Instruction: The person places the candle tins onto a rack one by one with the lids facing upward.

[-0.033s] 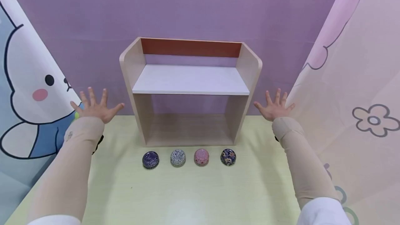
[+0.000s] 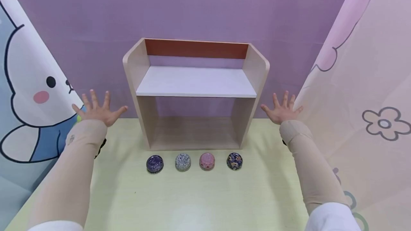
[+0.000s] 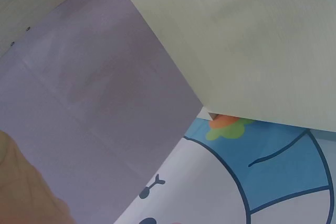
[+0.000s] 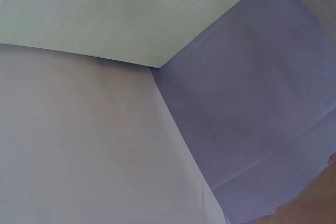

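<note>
Shelf unit (image 2: 196, 81) stands upright on the worktop (image 2: 192, 202), in front of the purple backdrop (image 2: 199, 6) and between the person's two hands. The left hand (image 2: 100, 111) is just beyond the shelf unit's left side and the right hand (image 2: 282, 111) just beyond its right side, both with fingers straight and fanned wide, thumbs pointing inward toward it. Both are wide and hold nothing, the backs turned to the head camera (whether the palms touch anything I cannot tell; the wrist views catch only a corner of each hand). Both forearms, in beige sleeves, stretch forward on either side of the shelf unit.

Its side panels are pale wood with rounded upper front corners; the middle shelf is white, and a reddish-brown strip runs along the top of the back. Its long axis lies crosswise, from one hand toward the other, and its hollow front faces the person.

Before the shelf unit's front edge, four round tins sit apart in a row roughly parallel to it: dark purple tin (image 2: 155, 164), white-and-blue tin (image 2: 183, 162), pink tin (image 2: 207, 161) and navy multicoloured tin (image 2: 234, 161), patterned tops upward.
</note>
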A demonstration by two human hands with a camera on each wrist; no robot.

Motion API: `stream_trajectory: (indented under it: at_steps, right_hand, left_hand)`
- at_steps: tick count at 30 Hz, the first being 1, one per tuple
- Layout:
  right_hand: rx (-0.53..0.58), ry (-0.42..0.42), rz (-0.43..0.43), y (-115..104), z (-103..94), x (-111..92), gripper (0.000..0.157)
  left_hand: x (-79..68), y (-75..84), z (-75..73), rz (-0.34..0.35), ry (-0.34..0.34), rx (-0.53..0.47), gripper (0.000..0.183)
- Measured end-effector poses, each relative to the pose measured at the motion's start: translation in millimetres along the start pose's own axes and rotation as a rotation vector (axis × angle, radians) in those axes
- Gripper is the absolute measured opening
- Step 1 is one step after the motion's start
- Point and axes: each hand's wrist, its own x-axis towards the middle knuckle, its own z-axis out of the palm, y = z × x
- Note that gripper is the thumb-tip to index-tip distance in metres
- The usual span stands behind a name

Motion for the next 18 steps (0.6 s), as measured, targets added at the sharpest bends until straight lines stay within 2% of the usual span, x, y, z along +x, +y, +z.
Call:
stream_trajectory:
  at_steps: [18]
  right_hand:
    - [-0.004,-0.009,0.003,5.5,3.4,0.4,0.097]
  left_hand:
    - [-3.8,-2.0,-2.4,-0.006,-0.020,0.003,0.102]
